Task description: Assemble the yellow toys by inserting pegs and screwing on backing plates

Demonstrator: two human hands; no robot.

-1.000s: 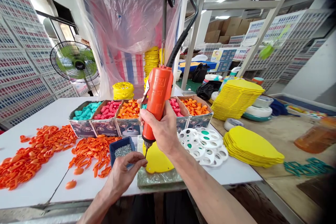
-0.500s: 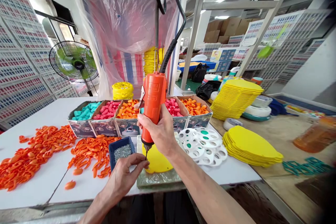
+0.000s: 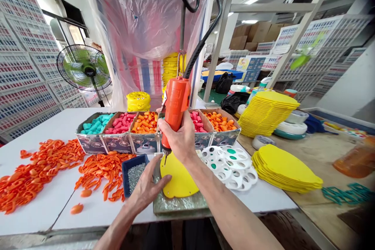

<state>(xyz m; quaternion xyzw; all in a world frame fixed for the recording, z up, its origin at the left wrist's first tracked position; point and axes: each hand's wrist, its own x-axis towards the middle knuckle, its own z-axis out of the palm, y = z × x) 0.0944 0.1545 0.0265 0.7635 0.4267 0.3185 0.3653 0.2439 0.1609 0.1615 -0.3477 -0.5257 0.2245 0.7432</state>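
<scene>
An orange electric screwdriver (image 3: 175,103) hangs from a cord and rod, and my right hand (image 3: 182,136) is wrapped round its body. Its bit points down over the upper left of a flat yellow plate (image 3: 181,179). This plate lies on a plastic-wrapped block (image 3: 175,208) at the table's front edge. Beside the plate's left edge, my left hand (image 3: 149,185) has thumb and fingers spread apart, with nothing seen between them. Left of that hand sits a dark blue tray (image 3: 125,177) of small metal screws (image 3: 136,174).
Orange parts (image 3: 101,172) lie in heaps at left. Cardboard bins (image 3: 114,142) of teal, pink and orange pieces line the back. White discs with holes (image 3: 230,166) and stacked yellow plates (image 3: 285,168) are at right. A fan (image 3: 88,71) stands behind.
The screwdriver's bit has lifted off the plate's left edge and shifted slightly right. My left hand has gone from a pinch at the bit to spread fingers.
</scene>
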